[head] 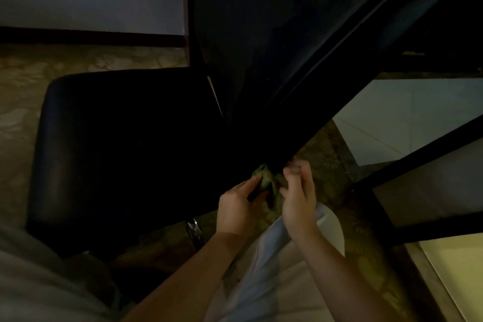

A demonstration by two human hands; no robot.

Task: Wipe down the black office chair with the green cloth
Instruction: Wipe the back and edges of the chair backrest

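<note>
The person leans over the black chair [183, 125] in a dark room. The green cloth [264, 178] is bunched up low down, right where the back [287, 34] meets the seat [104, 151]. The left hand [239, 208] pinches one side of the cloth with its fingertips. The right hand [298, 191] has its fingers curled and seems to pinch the other side, close to the edge of the back. Both hands likely hold the cloth so it can be pushed into that tight corner, where dust hides. It is too dark to tell which parts are clean.
</note>
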